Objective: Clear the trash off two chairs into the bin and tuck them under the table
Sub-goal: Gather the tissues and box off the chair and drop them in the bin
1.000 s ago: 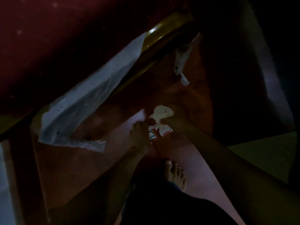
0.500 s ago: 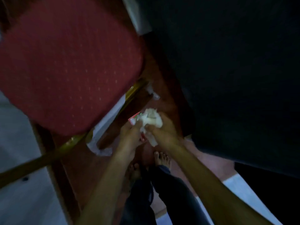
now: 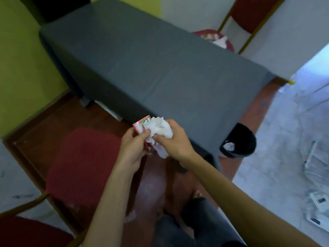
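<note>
My left hand [image 3: 132, 146] grips a small red and white carton [image 3: 141, 125]. My right hand [image 3: 173, 139] is closed on a crumpled white tissue [image 3: 157, 130] pressed against the carton. Both hands are held together in front of me, above the near edge of the table with the grey cloth [image 3: 146, 63]. A red-cushioned chair [image 3: 80, 166] stands below my left arm, its seat bare. A second red chair [image 3: 220, 40] at the table's far side has wrappers and tissue on its seat. The black bin [image 3: 238, 141] sits on the floor by the table's right corner, with white trash inside.
A green wall [image 3: 23, 68] runs along the left. White plastic sheeting [image 3: 293, 139] with scattered packets covers the floor on the right. My bare feet and dark trousers [image 3: 194, 227] are below, on brown floor. Another chair's gold frame [image 3: 26, 205] is at bottom left.
I have risen from picking the carton and tissue off the dark floor beneath the chair. The view lifted to the table top, and both hands came up holding the trash.
</note>
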